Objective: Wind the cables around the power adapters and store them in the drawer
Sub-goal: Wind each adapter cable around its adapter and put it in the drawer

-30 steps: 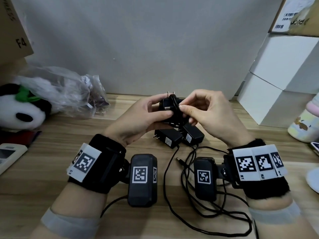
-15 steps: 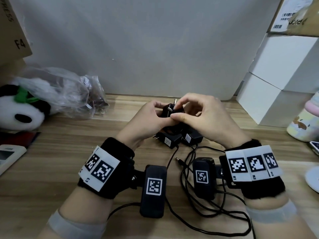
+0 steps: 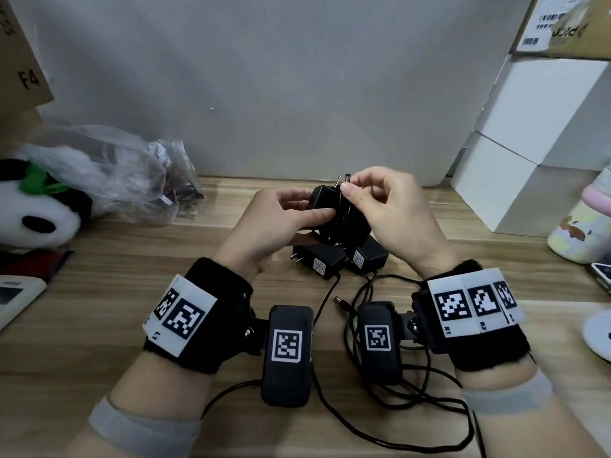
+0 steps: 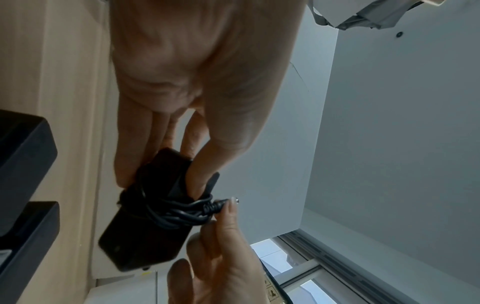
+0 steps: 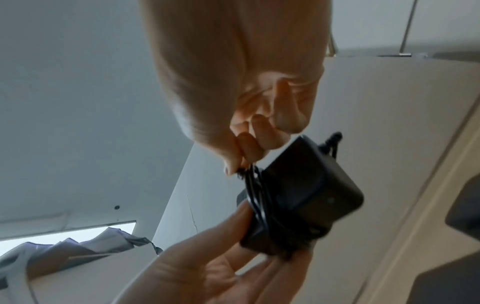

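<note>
A black power adapter [image 3: 350,216] [image 4: 145,232] [image 5: 311,195] hangs above the wooden desk, its cable wound in several turns round its body. My left hand [image 3: 291,213] grips the adapter, thumb across its side. My right hand [image 3: 370,196] pinches the cable's plug end [image 4: 221,203] at the adapter's top, by the prongs. Two more black adapters [image 3: 317,261] [image 3: 365,256] lie on the desk below the hands, their loose cables [image 3: 363,385] tangled toward the front edge, one barrel plug [image 3: 340,300] lying free. No drawer is in view.
A crumpled plastic bag [image 3: 125,173] and a panda plush [image 3: 36,209] sit at the left. White boxes [image 3: 529,160] stack at the right, with a pastel cup [image 3: 585,226] and a white disc [image 3: 598,335] nearby. A white device [image 3: 13,295] lies at the left edge.
The hands lifted the adapter a little and turned it. The right hand has come from the adapter's side to its top, now pinching the cable's plug end there.
</note>
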Available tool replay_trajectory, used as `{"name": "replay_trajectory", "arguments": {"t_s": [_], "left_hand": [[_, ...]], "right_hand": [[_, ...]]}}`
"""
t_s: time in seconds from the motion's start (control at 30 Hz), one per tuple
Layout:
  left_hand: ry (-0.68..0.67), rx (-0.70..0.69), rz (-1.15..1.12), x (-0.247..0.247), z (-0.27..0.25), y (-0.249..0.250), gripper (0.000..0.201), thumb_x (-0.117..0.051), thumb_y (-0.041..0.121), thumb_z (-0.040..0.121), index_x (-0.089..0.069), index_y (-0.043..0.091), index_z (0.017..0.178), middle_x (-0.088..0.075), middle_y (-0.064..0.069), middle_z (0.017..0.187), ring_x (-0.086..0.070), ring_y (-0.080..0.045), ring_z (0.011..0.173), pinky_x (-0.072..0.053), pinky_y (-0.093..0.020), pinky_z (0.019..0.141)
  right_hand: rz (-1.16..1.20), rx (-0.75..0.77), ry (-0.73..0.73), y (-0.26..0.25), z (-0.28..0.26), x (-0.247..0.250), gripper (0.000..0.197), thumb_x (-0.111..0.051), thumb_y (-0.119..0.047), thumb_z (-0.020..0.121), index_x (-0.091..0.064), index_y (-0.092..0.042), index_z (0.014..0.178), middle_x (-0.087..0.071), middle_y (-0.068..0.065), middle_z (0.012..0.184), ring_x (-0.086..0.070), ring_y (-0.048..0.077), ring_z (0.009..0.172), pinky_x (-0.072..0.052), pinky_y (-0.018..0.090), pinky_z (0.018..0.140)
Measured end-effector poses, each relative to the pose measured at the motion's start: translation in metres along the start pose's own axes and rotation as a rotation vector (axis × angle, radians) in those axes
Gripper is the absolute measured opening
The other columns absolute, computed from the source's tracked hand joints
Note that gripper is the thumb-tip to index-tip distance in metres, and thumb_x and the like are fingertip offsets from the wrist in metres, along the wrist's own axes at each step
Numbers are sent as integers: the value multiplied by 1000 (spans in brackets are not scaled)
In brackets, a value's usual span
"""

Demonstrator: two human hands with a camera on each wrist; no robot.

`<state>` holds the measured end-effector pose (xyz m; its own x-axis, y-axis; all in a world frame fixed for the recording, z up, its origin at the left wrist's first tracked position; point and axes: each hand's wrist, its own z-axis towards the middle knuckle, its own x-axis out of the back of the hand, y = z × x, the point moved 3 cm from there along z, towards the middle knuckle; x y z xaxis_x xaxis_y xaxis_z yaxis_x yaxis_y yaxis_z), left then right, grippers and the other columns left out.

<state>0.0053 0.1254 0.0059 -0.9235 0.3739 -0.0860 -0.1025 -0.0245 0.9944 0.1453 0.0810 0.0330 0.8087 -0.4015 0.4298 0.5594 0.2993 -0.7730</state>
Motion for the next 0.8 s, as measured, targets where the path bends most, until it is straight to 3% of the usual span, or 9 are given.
{"name": "replay_trajectory", "arguments": {"t_s": [0.07, 0.13, 0.23, 0.3, 0.43, 0.53, 0.63, 0.7, 0.8], "left_hand": [[21, -18, 24, 0, 1, 0, 23, -72, 2, 77, -67, 3, 100, -70, -8, 91, -68, -14, 78, -59, -31, 72], [37, -38, 94, 0, 2, -1, 26, -74, 6, 77, -67, 5, 102, -71, -7, 93, -68, -13, 81, -59, -28, 73], [20, -75, 203, 3, 1, 0, 28, -74, 11, 77, -68, 9, 104, -72, -4, 94, -67, -5, 77, -52, -14, 58], [0, -95, 261, 4, 0, 1, 27, -75, 12, 77, -70, 11, 104, -73, -2, 90, -65, 2, 68, -42, -7, 52], [-82, -104, 295, 2, -4, 4, 26, -75, 9, 77, -71, 12, 102, -73, -6, 87, -61, 2, 60, -40, -8, 51], [-121, -100, 306, 3, -5, 7, 27, -73, 7, 78, -70, 13, 103, -71, 5, 71, -59, 5, 56, -39, -6, 50], [-161, -104, 338, 4, -6, 8, 26, -73, 7, 78, -70, 16, 103, -73, 1, 80, -62, 4, 62, -41, -6, 54], [-188, -105, 341, 3, -6, 7, 24, -72, 7, 78, -70, 19, 99, -73, 1, 83, -64, 2, 66, -43, -8, 56], [-201, -116, 344, 5, -6, 9, 23, -71, 7, 78, -69, 21, 97, -73, 2, 86, -64, 3, 69, -43, -7, 59]], "right_hand": [[62, -30, 60, 1, 0, 1, 11, -61, -20, 90, -64, -14, 81, -63, 8, 69, -54, 10, 62, -45, 25, 60], [106, -59, 101, 2, 0, 2, 11, -61, -19, 90, -65, -10, 85, -61, 3, 67, -55, 8, 63, -46, 25, 63], [139, -74, 133, 2, 0, 2, 11, -64, -19, 88, -64, -14, 79, -60, 3, 66, -55, 10, 64, -47, 26, 65], [107, -57, 136, 0, 0, 2, 12, -66, -20, 87, -64, -17, 76, -60, 4, 65, -54, 10, 60, -46, 23, 61], [67, -39, 133, -2, -1, 5, 12, -66, -21, 87, -66, -12, 79, -56, -1, 59, -45, 1, 50, -38, 12, 51], [84, -51, 133, -3, -1, 3, 12, -66, -20, 87, -67, -9, 82, -60, 7, 66, -51, 9, 60, -43, 20, 61], [106, -69, 112, -3, -1, 0, 12, -66, -19, 86, -66, -9, 80, -61, 11, 69, -51, 15, 63, -43, 25, 64], [118, -84, 97, -2, 0, 1, 13, -65, -18, 87, -66, -7, 81, -58, 6, 64, -48, 11, 59, -41, 23, 60], [194, -135, 99, 0, -1, 1, 14, -62, -16, 89, -66, -4, 83, -51, -12, 48, -43, -2, 43, -36, 10, 47]]}}
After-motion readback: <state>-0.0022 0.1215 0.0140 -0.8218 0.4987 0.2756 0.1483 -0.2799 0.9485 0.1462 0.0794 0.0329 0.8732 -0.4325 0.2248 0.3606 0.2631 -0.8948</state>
